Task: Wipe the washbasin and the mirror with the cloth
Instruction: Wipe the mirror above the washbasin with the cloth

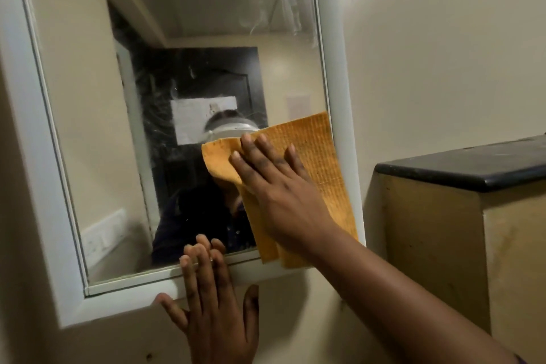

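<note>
Head view: right hand (277, 186) presses cloth (322, 162) against mirror (192, 38).

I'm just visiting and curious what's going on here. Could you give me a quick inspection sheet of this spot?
Surface: mirror in a white frame, smears and streaks visible on the glass, mostly upper right and centre.
Job's things: orange cloth spread flat over the mirror's lower right corner; washbasin not in view.
Clutter: nothing seen.
Hands: right hand presses the cloth with straight fingers; left hand rests flat on the frame's bottom edge.
Cables: nothing seen.
Surroundings: beige wall; wooden cabinet with a dark top at right.
</note>
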`<state>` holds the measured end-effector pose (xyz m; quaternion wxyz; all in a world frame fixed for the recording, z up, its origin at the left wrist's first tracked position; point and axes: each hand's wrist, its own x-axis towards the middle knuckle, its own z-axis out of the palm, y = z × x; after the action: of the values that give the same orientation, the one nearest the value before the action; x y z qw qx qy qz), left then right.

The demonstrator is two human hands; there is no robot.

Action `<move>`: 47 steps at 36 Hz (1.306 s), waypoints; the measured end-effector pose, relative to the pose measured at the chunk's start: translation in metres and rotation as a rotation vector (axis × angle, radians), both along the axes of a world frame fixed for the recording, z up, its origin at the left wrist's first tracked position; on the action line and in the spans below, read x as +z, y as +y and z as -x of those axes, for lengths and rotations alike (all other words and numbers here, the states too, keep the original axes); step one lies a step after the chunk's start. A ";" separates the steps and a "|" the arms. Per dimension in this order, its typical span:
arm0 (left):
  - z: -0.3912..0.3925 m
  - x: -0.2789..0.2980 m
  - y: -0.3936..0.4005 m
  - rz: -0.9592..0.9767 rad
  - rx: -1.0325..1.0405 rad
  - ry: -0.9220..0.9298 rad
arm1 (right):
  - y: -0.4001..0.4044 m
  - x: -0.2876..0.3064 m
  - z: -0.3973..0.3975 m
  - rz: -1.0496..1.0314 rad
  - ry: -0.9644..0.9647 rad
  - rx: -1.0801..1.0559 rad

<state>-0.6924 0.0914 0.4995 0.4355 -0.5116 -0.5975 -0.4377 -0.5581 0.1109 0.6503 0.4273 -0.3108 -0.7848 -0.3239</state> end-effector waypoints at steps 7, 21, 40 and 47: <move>0.018 0.006 0.012 0.003 0.126 0.132 | 0.010 0.006 -0.043 0.109 0.206 -0.017; 0.009 -0.004 0.004 0.007 0.092 0.105 | 0.009 -0.004 0.025 -0.111 0.142 0.112; 0.022 -0.004 0.022 0.075 0.092 0.167 | 0.023 0.074 -0.009 -0.120 0.400 0.146; 0.006 0.000 0.028 0.066 -0.009 0.169 | 0.025 0.056 -0.035 -0.050 0.355 0.124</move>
<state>-0.6981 0.1190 0.4999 0.4651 -0.5635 -0.5705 -0.3751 -0.5236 0.1357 0.7062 0.5857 -0.3036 -0.7065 -0.2563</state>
